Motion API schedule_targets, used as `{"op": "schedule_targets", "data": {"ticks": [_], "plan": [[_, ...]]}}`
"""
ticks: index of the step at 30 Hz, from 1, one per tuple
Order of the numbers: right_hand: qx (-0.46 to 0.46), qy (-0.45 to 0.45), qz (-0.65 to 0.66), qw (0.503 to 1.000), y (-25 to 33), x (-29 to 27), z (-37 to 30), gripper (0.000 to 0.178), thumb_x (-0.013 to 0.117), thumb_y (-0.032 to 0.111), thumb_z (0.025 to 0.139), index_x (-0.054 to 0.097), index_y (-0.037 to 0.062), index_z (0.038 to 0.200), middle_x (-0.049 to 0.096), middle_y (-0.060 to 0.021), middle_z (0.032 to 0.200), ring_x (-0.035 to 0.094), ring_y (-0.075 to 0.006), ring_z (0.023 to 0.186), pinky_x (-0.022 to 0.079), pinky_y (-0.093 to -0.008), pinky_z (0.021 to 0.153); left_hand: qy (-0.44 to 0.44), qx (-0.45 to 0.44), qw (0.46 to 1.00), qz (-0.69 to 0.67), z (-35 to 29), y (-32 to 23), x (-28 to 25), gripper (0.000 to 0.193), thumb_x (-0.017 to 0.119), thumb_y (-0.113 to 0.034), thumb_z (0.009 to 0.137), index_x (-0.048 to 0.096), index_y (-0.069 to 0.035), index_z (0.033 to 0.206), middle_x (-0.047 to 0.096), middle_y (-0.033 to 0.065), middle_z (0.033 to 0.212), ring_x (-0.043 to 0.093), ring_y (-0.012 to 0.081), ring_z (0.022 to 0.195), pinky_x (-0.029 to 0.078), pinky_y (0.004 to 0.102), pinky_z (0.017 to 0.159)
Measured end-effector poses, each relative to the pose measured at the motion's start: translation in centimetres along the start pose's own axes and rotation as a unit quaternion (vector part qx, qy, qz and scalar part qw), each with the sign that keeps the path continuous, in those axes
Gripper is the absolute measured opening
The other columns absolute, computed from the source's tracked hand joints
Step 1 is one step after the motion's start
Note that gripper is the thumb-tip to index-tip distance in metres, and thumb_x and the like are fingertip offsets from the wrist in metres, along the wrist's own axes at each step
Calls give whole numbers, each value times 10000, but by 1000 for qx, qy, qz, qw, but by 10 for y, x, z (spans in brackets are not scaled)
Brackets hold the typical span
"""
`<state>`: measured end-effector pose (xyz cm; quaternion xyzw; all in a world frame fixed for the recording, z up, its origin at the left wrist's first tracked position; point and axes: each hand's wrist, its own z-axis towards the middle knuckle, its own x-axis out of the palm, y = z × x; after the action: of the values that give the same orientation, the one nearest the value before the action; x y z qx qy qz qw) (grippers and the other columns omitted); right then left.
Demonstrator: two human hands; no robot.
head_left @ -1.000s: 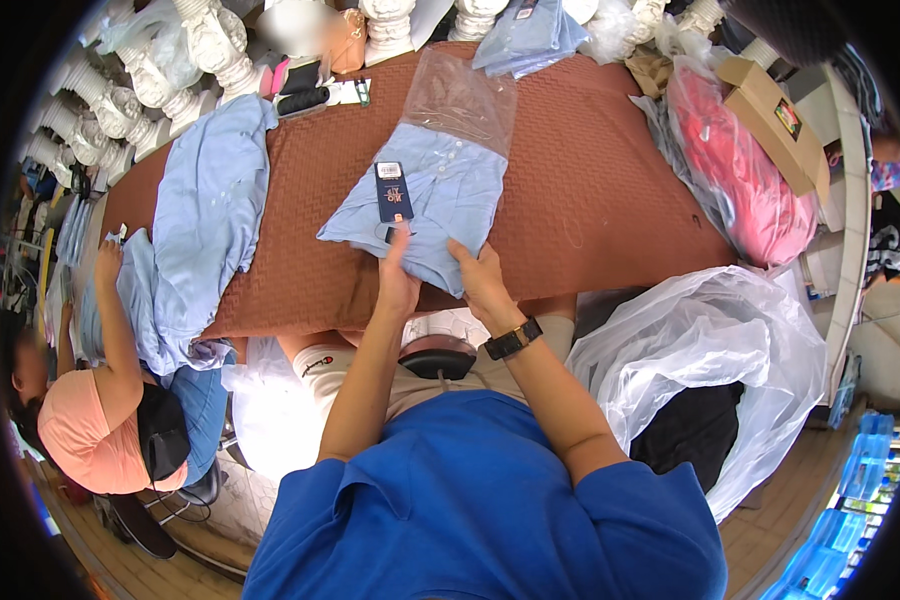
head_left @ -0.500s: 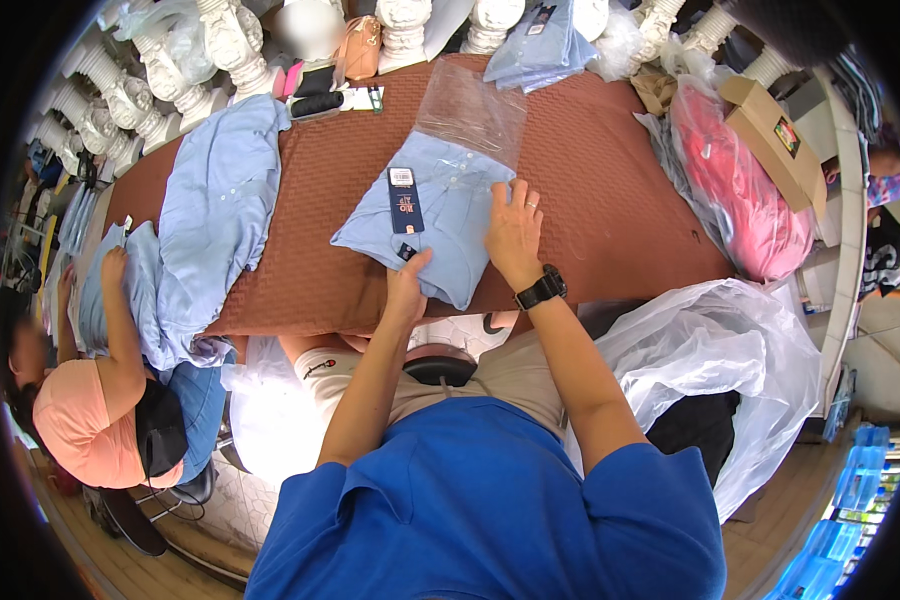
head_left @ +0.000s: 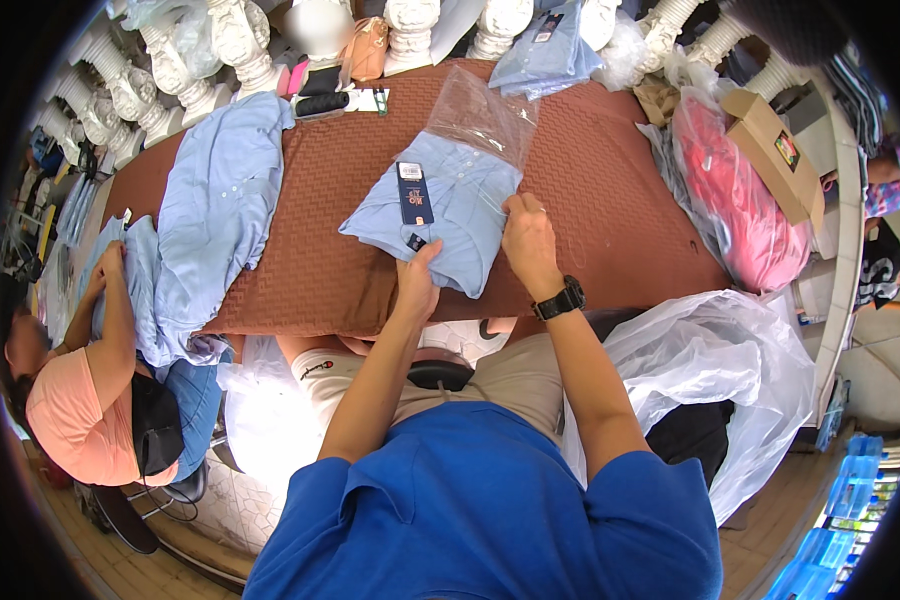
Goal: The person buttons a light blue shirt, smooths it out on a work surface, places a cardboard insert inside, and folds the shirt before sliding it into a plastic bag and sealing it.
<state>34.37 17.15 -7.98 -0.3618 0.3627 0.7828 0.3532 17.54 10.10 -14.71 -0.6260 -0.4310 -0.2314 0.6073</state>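
A folded light blue shirt (head_left: 460, 235) lies on the brown-covered table before me, a dark hang tag (head_left: 411, 192) on its front. A clear plastic bag (head_left: 485, 108) reaches past its far end; how much of the shirt it covers I cannot tell. My left hand (head_left: 418, 283) grips the shirt's near edge by the collar, thumb on top. At the right edge my right hand (head_left: 530, 238), with a ring and a black watch, has its fingers pinched on the bag's side.
Another light blue shirt (head_left: 225, 190) is spread at the left, where a co-worker in an orange top (head_left: 85, 410) handles blue cloth. Folded blue shirts (head_left: 545, 52) sit at the far edge. On the right are bagged pink cloth (head_left: 735, 190), a cardboard box (head_left: 775, 155) and a large plastic sack (head_left: 715, 345).
The shirt and its bag have shifted slightly to the right, together with both my hands. The right hand's fingers have closed in more at the edge. The co-worker's arms have moved a little.
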Motion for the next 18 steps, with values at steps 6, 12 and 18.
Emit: {"op": "schedule_targets", "data": {"ticks": [6,12,18], "plan": [[-26,-31,16,999,-7,-3,3,335,611,-91,763,547,15,1074,514,-214,1049,591,-410,924,521,-489,789,-14,17,999,34,7,1,6,469,599,53,880,491,12,1335,609,135,1248,626,272,1141,516,411,996],[58,-46,64,995,-16,14,-10,437,674,-66,775,476,17,1155,435,-249,1119,571,-448,944,514,-505,784,-18,10,999,38,6,-2,10,475,613,61,866,505,6,1325,613,122,1234,623,258,1128,515,400,990],[49,-59,135,988,-39,34,-14,473,733,59,798,461,31,1185,445,-228,1130,566,-451,980,508,-514,756,-19,5,999,41,6,-4,13,474,617,61,863,509,0,1320,612,111,1228,623,250,1119,513,397,988]]}}
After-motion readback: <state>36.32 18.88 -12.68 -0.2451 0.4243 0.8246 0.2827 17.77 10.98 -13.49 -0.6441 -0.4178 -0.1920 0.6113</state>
